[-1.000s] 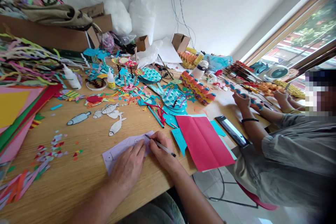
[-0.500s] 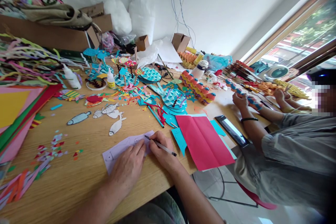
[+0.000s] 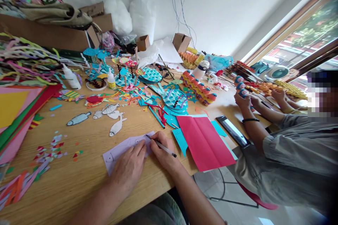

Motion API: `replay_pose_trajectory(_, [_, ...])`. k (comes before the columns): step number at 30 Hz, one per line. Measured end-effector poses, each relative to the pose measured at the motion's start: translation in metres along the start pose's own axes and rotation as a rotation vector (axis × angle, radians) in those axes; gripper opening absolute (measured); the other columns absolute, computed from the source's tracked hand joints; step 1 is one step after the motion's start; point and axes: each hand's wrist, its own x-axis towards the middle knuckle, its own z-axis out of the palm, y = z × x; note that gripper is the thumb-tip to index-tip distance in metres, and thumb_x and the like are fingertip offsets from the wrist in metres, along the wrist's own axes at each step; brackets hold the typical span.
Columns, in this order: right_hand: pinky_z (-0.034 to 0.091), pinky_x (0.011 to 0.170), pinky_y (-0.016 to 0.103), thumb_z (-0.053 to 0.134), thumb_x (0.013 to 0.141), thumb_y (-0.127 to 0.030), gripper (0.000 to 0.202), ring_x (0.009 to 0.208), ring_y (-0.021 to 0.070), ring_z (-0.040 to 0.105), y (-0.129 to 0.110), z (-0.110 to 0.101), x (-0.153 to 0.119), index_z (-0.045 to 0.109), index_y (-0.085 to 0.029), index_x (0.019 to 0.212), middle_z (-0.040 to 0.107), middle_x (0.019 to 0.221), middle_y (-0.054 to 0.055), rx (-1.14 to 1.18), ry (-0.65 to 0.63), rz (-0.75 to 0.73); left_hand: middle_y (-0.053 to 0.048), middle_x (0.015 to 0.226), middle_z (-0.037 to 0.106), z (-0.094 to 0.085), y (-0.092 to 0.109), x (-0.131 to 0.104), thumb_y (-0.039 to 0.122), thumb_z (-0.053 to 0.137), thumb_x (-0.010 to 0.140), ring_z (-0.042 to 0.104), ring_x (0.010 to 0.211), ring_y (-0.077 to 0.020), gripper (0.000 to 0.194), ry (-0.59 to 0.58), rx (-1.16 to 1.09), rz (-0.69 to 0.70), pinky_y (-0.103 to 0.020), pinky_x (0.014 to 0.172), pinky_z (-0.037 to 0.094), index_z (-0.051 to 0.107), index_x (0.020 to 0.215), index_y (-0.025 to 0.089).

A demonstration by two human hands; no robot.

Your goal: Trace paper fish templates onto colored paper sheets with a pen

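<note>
A purple sheet of paper (image 3: 123,147) with fish outlines drawn on it lies near the table's front edge. My left hand (image 3: 130,163) rests flat over its lower middle, fingers stretched out. In my right hand (image 3: 162,151) is a pen (image 3: 166,148), its tip at the sheet's upper right corner. Just beyond the sheet lie white paper fish cutouts (image 3: 116,125) with drawn details, and a blue-grey fish cutout (image 3: 78,118) is farther left. A red sheet of paper (image 3: 204,142) lies right of my right hand, over blue paper pieces.
Coloured paper sheets (image 3: 16,112) and small scraps (image 3: 56,146) cover the left side. Glue bottles (image 3: 71,77), blue layered paper crafts (image 3: 174,100) and a painted egg-carton strip (image 3: 198,88) stand farther back. On the right, a co-worker's hands (image 3: 243,102) hold another painted strip beside a dark flat case (image 3: 233,130).
My pen has shifted very slightly at the sheet's corner; my left hand stays in place. The co-worker has turned the painted strip more upright.
</note>
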Motion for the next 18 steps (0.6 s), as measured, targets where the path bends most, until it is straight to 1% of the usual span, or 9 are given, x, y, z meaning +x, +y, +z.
replay_pose_trajectory(3, [0.032,0.049,0.021,0.047,0.075,-0.013,0.009,0.052,0.0095,0.045,0.0006,-0.0002,-0.0002,0.053,-0.019,0.074,0.05,0.06,-0.005,-0.005,0.008,-0.009,-0.01,0.123,0.056,-0.0009,-0.0007,0.0,0.012,0.037,0.082,0.059,0.098,-0.0234,0.039,0.011,-0.032,0.009,-0.036,0.079,0.051,0.054,0.117,0.014])
replay_pose_trajectory(7, [0.032,0.048,0.021,0.048,0.074,-0.013,0.008,0.052,0.0095,0.045,-0.0013,-0.0012,-0.0005,0.052,-0.019,0.072,0.049,0.058,-0.005,0.001,0.003,-0.015,-0.01,0.124,0.056,0.0004,-0.0019,-0.0003,0.013,0.037,0.082,0.059,0.099,-0.023,0.038,0.008,-0.02,0.01,-0.036,0.08,0.051,0.054,0.116,0.014])
replay_pose_trajectory(12, [0.032,0.048,0.021,0.047,0.074,-0.015,0.007,0.052,0.0098,0.044,-0.0038,-0.0017,-0.0009,0.052,-0.019,0.072,0.049,0.058,-0.005,0.009,0.013,0.018,-0.01,0.123,0.056,0.003,-0.0024,-0.0005,0.012,0.035,0.082,0.058,0.1,-0.0233,0.039,0.03,-0.057,-0.006,-0.037,0.082,0.05,0.055,0.115,0.015])
replay_pose_trajectory(15, [0.031,0.047,0.021,0.047,0.074,-0.015,0.007,0.051,0.0095,0.043,-0.0028,-0.0011,-0.0008,0.052,-0.02,0.072,0.048,0.057,-0.005,0.0,0.02,0.013,-0.009,0.124,0.056,0.0031,-0.0019,-0.0002,0.012,0.034,0.082,0.059,0.1,-0.0233,0.04,0.015,-0.04,-0.008,-0.037,0.082,0.051,0.055,0.115,0.015])
replay_pose_trajectory(18, [0.031,0.047,0.021,0.047,0.075,-0.015,0.008,0.051,0.0097,0.044,-0.0015,-0.0005,-0.0008,0.053,-0.02,0.073,0.049,0.057,-0.005,-0.018,0.022,0.018,-0.009,0.123,0.056,0.0024,-0.0011,0.0,0.011,0.034,0.081,0.059,0.099,-0.0228,0.04,0.025,-0.028,-0.012,-0.036,0.082,0.051,0.055,0.115,0.015])
